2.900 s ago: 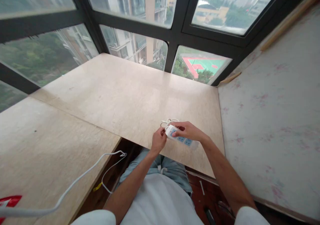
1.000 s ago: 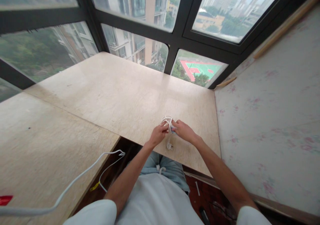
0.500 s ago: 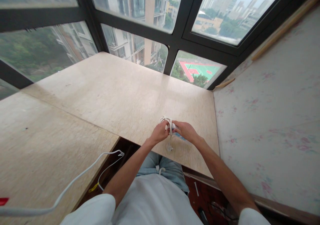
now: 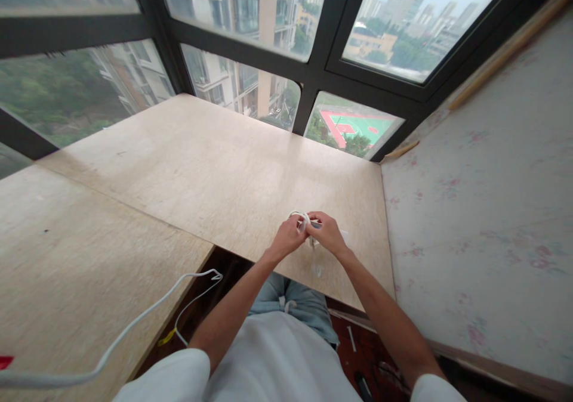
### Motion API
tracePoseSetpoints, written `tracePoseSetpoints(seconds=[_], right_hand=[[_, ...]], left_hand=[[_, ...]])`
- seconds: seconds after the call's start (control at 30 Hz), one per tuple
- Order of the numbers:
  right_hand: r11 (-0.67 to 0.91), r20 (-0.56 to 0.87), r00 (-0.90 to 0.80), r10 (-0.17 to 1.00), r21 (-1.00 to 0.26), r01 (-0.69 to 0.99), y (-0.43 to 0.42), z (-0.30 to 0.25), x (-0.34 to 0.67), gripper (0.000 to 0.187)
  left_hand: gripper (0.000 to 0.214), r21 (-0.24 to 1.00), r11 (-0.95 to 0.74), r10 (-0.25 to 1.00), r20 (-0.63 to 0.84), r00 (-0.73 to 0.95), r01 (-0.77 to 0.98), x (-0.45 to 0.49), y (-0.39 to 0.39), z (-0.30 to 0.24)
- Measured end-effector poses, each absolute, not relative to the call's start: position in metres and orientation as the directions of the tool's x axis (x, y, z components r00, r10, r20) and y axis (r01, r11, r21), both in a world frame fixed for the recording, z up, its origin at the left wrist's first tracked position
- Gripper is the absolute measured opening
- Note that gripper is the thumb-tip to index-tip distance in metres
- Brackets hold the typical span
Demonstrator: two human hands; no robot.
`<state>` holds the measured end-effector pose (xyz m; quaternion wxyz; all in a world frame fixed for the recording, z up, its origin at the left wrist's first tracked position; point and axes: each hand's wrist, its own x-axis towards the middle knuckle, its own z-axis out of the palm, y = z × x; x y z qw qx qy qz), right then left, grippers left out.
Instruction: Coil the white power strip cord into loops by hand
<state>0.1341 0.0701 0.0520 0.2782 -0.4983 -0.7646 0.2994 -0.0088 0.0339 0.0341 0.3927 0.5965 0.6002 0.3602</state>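
A bundled white cable [image 4: 299,214] is held above the pale counter, between my two hands. My left hand [image 4: 287,237] is closed around the loops from the left. My right hand [image 4: 330,234] meets it from the other side, fingers pinched on the bundle. A small dark grey patch shows under the right fingers; what it belongs to I cannot make out. Below the hands dangles a blurred, pale end piece [image 4: 318,270], perhaps a plug. Parts of the bundle are hidden behind the fingers.
The stone-patterned counter [image 4: 215,157] reaches to dark-framed windows [image 4: 308,77]. A floral-papered wall [image 4: 470,211] stands at right. Another white cord [image 4: 134,321] crosses the left counter and drops into a dark gap, near a yellow tag [image 4: 166,337].
My right hand has turned and closed in toward the left one. The dangling end piece has swung right, and the blue-marked part under my right hand no longer shows.
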Motion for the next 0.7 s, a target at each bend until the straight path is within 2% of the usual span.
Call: tracePoseSetpoints(seconds=[0.2, 0.3, 0.37, 0.47, 0.6, 0.7], right_hand=[[0.365, 0.243, -0.274, 0.931, -0.576, 0.731, 0.071, 0.05, 0.143, 0.021], [0.316, 0.279, -0.194, 0.941, -0.513, 0.798, 0.078, 0.044, 0.165, 0.023], [0.216, 0.252, -0.082, 0.964, -0.567, 0.795, 0.084, 0.037, 0.183, 0.023], [0.052, 0.141, 0.066, 0.988, -0.698, 0.714, 0.09, 0.027, 0.206, 0.023], [-0.062, 0.036, 0.144, 0.989, -0.781, 0.621, 0.095, 0.017, 0.223, 0.022], [-0.147, -0.065, 0.181, 0.981, -0.857, 0.494, 0.097, 0.011, 0.228, 0.027]], left_hand=[[0.023, 0.886, 0.002, 1.0, 0.005, -0.015, 0.464, -0.013, 0.026, 0.044], [0.026, 0.903, -0.01, 0.993, 0.06, -0.103, 0.43, -0.02, 0.021, 0.049], [0.03, 0.931, -0.011, 0.981, 0.082, -0.178, 0.365, -0.026, 0.018, 0.052], [0.037, 0.976, -0.003, 0.967, 0.058, -0.247, 0.219, -0.033, 0.013, 0.056], [0.044, 0.997, 0.073, 0.943, -0.068, -0.326, 0.003, -0.041, 0.007, 0.056], [0.046, 0.983, 0.105, 0.896, -0.16, -0.414, -0.153, -0.051, 0.005, 0.051]])
